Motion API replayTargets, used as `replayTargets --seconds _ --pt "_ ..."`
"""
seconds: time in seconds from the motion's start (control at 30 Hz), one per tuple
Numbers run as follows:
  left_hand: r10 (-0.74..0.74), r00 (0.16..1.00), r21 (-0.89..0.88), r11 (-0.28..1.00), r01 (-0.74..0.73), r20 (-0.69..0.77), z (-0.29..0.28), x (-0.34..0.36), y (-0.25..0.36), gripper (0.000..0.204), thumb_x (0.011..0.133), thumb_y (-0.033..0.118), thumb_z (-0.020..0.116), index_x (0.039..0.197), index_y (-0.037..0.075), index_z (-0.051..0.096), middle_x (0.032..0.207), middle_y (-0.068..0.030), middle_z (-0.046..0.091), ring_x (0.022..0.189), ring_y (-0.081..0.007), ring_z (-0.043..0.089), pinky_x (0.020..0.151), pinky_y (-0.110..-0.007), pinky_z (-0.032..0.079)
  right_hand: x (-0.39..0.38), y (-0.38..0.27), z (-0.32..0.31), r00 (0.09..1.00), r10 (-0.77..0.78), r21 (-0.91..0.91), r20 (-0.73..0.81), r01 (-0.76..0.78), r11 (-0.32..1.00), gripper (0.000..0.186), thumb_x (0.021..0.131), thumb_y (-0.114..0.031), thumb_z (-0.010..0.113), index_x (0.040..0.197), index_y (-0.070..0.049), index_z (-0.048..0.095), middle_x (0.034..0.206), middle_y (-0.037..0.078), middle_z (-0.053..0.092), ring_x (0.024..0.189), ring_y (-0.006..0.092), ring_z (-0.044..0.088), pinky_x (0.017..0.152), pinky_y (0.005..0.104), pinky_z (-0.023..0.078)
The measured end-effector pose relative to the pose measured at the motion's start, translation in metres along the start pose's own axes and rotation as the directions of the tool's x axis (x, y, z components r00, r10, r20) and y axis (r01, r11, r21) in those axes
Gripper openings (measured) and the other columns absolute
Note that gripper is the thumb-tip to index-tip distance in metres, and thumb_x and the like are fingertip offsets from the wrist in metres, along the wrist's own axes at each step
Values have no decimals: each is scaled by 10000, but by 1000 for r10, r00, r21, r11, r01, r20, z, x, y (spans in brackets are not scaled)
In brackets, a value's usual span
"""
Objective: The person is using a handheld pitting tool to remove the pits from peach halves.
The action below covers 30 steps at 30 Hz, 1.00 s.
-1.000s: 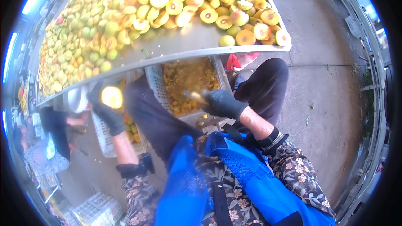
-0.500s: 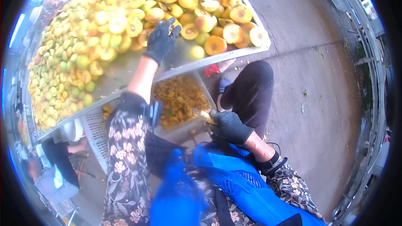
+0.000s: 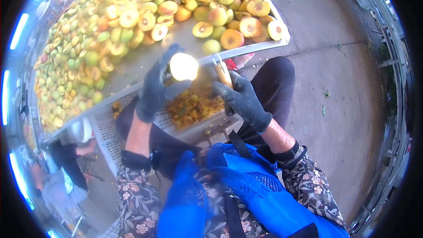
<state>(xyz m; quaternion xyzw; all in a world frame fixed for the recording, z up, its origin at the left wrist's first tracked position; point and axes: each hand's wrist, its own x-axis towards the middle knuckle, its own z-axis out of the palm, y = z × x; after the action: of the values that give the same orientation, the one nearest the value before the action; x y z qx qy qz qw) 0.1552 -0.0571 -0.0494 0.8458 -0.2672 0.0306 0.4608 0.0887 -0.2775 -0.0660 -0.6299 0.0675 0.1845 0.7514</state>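
Note:
My left hand [image 3: 155, 89], in a dark glove, is closed around a peach half [image 3: 184, 67] just over the near edge of the metal table. The fruit's face is so bright that its detail is washed out. Facing it from the right, my gloved right hand [image 3: 244, 99] grips a wooden-handled tool [image 3: 224, 76] with a narrow, loop-like metal tip pointing up and away. A small gap separates tool and fruit. Heaps of peach halves [image 3: 129, 18], yellow to green, some with cut faces up, cover much of the table beyond both hands.
The table's raised metal rim [image 3: 257, 46] runs across in front of me. Below my hands stands a bin of peach scraps [image 3: 194, 110], beside a white perforated crate [image 3: 110, 134]. Another person [image 3: 66, 185] sits at the lower left. A red-shod foot [image 3: 233, 63] shows beyond the rim.
My left hand has come back from the heap toward me with a peach half. My right hand has risen from my lap, bringing the tool up near the fruit.

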Motion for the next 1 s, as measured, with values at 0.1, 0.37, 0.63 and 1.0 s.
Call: replayTargets --seconds 0.1,0.37,0.63,1.0 --pt "-149 986 -330 937 119 -68 -6 -33 28 851 758 177 764 1440 -24 298 1328 -164 507 1196 -232 517 1017 -350 431 -3 -20 35 992 -105 76 65 100 992 258 919 -211 581 1051 11 568 799 45 620 760 95 569 658 266 475" --pt "-462 743 -794 590 -150 -484 4 -76 51 530 978 321 484 1399 19 369 1326 -149 483 1148 -219 516 971 -339 457 -12 21 95 816 -502 -601 287 561 569 260 858 -218 644 939 -29 485 600 208 577 555 402 599 501 485 457" --pt "-540 670 -794 596 -124 -510 -3 -94 42 505 1028 374 312 1341 -6 422 1259 -115 510 1148 -205 492 997 -349 404 -20 -3 120 714 -575 -719 400 633 286 274 846 -195 642 1056 -59 532 612 159 555 535 340 599 484 441 457" --pt "-430 631 -515 855 56 -645 0 -101 36 464 1019 362 379 1207 -33 536 1159 -127 576 1055 -192 544 900 -338 450 -19 6 121 729 -476 -708 492 653 269 257 852 -127 580 1071 -13 508 587 127 568 530 298 624 457 419 461"
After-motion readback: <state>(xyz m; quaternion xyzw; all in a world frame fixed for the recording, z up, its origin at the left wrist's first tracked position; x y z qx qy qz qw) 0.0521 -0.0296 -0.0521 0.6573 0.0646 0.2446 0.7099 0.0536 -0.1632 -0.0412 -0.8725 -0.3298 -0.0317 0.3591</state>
